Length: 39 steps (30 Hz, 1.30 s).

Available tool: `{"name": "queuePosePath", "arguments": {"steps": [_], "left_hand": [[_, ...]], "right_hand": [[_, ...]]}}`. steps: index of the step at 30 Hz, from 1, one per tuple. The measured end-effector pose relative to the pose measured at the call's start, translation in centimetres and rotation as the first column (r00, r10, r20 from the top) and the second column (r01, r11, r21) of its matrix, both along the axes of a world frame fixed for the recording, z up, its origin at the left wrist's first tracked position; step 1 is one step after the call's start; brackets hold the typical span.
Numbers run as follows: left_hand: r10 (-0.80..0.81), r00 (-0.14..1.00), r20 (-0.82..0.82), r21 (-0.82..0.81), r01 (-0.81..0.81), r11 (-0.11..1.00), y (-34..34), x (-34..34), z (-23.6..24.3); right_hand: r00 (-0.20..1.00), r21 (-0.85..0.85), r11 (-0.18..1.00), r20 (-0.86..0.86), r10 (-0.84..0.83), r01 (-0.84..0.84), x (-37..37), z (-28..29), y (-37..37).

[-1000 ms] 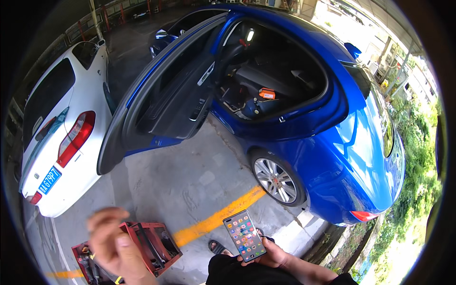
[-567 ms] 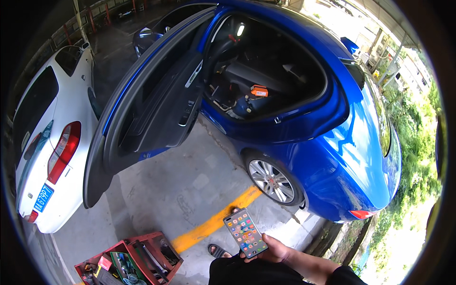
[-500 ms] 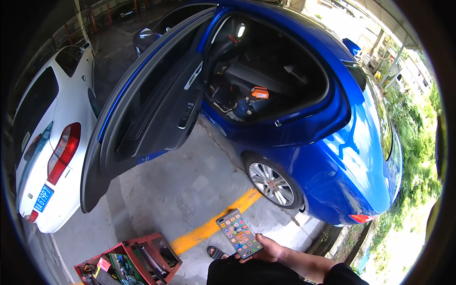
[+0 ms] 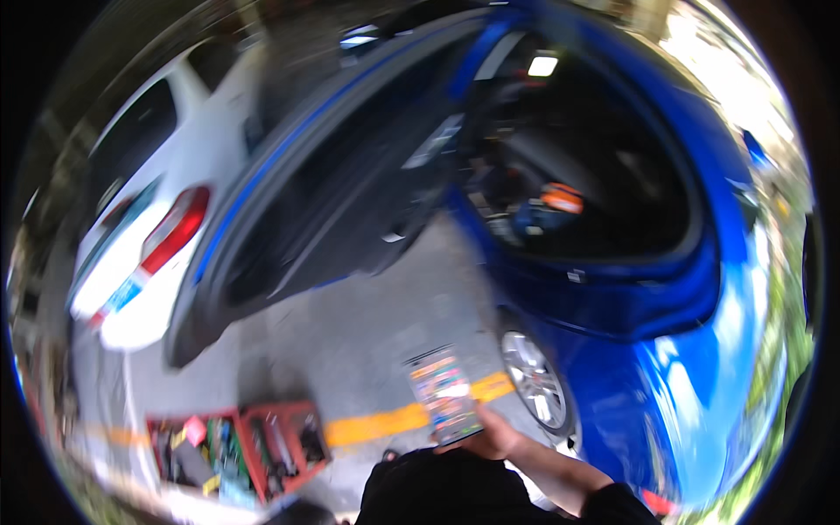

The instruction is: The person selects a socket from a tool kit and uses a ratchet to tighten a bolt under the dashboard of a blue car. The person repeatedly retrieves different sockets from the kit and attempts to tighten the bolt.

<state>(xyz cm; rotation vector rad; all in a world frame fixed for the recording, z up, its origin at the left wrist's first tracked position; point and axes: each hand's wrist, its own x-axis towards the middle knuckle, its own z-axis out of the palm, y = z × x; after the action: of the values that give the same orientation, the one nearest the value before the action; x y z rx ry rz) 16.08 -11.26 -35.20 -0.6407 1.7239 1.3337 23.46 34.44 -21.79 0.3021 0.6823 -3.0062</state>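
Observation:
A smartphone [image 4: 442,394] with a lit screen of colourful app icons is in my right hand [image 4: 493,435], thumb along its right edge and the other fingers beneath it. The phone is held in front of my dark clothing, above the grey floor. My left hand is out of the picture. Ahead stands a blue car [image 4: 630,394] with its dark-trimmed door [image 4: 332,175] swung wide. Inside the car lies an orange box [image 4: 562,198] beside blurred blue and dark items. The whole picture is smeared by motion.
At lower left a red toolbox [image 4: 293,490] lies opened, filled with several tools and a pink item [image 4: 194,430]. A white car [image 4: 144,254] stands at the left. Between them and the blue car, a yellow line [image 4: 376,427] crosses the grey floor [image 4: 350,324].
My view has swung left, so both cars and the toolbox sit farther right in the picture. The phone stays in my right hand, its screen still lit.

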Motion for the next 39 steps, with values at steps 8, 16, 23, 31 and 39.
{"name": "queuePosePath", "arguments": {"steps": [8,16,23,31,39], "left_hand": [[0.199,0.950,0.241,0.247,-0.258,0.934,-4.3,15.2,2.2],[0.271,0.902,0.335,0.286,-0.372,0.883,0.6,24.2,0.9],[0.286,0.890,0.355,0.310,-0.401,0.862,-0.9,22.9,0.8],[0.268,0.886,0.377,0.278,-0.385,0.880,-10.4,17.2,0.6],[0.137,0.916,0.378,0.303,-0.263,0.916,-18.4,13.4,-1.0]], "right_hand": [[0.957,-0.004,0.987,0.246,-0.157,0.163,0.6,0.6,0.6],[0.949,-0.004,1.000,0.316,-0.013,0.015,-1.1,0.2,0.4],[0.905,-0.043,0.985,0.390,0.171,-0.167,-5.2,-1.2,-3.0],[0.871,-0.012,0.997,0.485,0.075,-0.080,-7.7,0.8,-14.0],[0.894,0.209,0.975,0.446,-0.032,-0.069,-8.5,2.1,-20.7]]}}
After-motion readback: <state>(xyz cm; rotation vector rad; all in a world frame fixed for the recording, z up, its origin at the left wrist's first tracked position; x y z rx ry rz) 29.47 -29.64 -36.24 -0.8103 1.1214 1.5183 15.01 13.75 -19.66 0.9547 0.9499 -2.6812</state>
